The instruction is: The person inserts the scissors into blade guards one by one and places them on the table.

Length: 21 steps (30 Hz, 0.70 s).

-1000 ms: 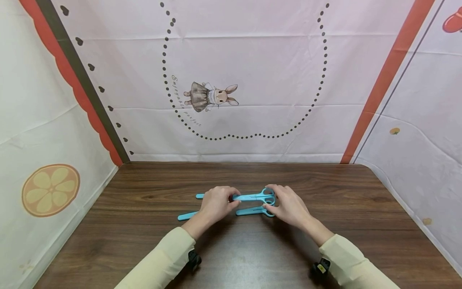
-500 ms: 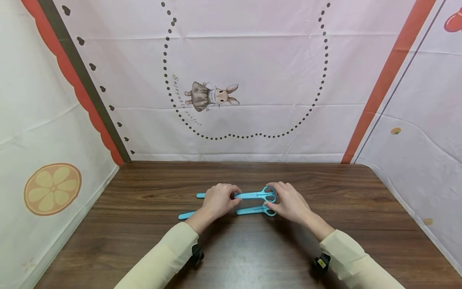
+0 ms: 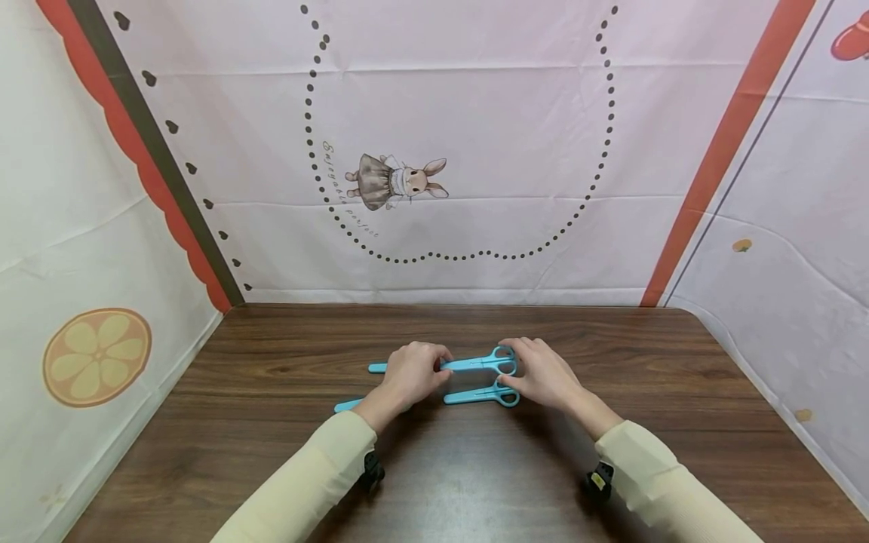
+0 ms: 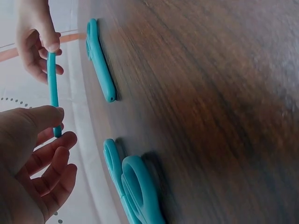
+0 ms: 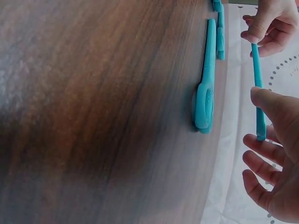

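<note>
In the head view, my left hand (image 3: pixel 413 375) and right hand (image 3: pixel 548 379) hold one pair of light blue scissors (image 3: pixel 470 365) between them, level above the table. My left thumb and fingers pinch the blade tip. At the other end, my right thumb and fingers grip the finger loops. Both wrist views show these scissors edge-on, as a thin strip off the tabletop. A second pair of blue scissors (image 5: pixel 205 88) lies on the wood below. Further blue scissors (image 4: pixel 142 191) lie to the left, largely hidden by my left hand and forearm in the head view.
The dark wooden table (image 3: pixel 271 437) reaches back to a printed cloth (image 3: pixel 475 151) hanging behind it, with cloth at both sides too. The blade ends of the left-hand scissors (image 3: pixel 376 368) stick out past my left hand. A black wrist camera (image 3: pixel 372 471) sits under each sleeve.
Both hands have risen slightly and moved a little away from me with the held scissors, widening the gap to the pair below. The scissors on the table stay where they were.
</note>
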Each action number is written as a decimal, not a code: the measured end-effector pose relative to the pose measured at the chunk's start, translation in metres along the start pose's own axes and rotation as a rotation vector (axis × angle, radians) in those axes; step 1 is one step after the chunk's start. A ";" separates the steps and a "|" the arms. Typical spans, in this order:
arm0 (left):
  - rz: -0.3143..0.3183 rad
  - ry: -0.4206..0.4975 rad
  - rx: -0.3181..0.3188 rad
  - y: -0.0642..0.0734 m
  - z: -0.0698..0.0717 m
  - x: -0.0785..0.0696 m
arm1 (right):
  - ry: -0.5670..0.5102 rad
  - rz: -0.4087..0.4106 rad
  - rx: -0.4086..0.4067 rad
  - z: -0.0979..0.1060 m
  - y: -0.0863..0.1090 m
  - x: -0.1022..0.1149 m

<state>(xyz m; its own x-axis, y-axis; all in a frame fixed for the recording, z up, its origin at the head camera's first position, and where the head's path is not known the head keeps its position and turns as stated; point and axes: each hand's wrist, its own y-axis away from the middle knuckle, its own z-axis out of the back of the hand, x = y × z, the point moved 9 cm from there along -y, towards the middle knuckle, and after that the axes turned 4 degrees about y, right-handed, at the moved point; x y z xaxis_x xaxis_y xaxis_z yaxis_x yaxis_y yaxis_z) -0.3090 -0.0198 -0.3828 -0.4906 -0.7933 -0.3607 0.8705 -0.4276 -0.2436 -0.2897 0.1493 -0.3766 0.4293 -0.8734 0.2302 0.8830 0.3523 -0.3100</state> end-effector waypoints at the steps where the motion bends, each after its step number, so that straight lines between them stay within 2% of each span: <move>1: 0.000 -0.004 0.004 -0.001 0.000 0.000 | 0.002 0.004 0.001 0.000 -0.001 0.000; 9: 0.004 -0.030 0.024 -0.007 0.001 0.000 | 0.032 0.030 -0.013 0.001 -0.006 0.001; 21: 0.034 -0.033 0.041 -0.017 0.000 0.005 | 0.039 0.018 0.016 -0.001 -0.012 -0.004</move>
<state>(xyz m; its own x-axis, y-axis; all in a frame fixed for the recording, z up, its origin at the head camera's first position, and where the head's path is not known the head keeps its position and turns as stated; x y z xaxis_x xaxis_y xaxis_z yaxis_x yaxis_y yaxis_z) -0.3258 -0.0163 -0.3809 -0.4599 -0.8211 -0.3381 0.8878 -0.4174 -0.1941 -0.3017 0.1484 -0.3744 0.4372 -0.8794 0.1884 0.8785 0.3727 -0.2989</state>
